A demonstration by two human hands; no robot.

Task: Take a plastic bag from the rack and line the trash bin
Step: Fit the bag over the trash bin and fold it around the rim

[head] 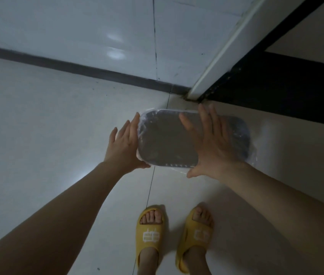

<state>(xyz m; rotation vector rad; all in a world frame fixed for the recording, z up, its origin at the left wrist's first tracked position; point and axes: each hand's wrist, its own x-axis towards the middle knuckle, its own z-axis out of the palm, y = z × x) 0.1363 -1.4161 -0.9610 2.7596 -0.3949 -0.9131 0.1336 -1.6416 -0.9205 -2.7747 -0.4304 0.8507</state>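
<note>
- Nearest, two yellow foam slippers (pixel 151 233) stood on the pale tiled floor (pixel 38 126).
- Farther off sat the dark oval trash bin (pixel 169 143), clear plastic bag (pixel 256 153) already over its rim.
- Left hand (pixel 124 144) pressed flat on the left rim; right hand (pixel 210 143) hovered spread, gripping nothing.
- Lining looked nearly finished; next, smooth the right side down.

Dim room: pale tiled floor (pixel 48 120), glossy tiled wall (pixel 77 26), dark baseboard (pixel 77 67).
</note>
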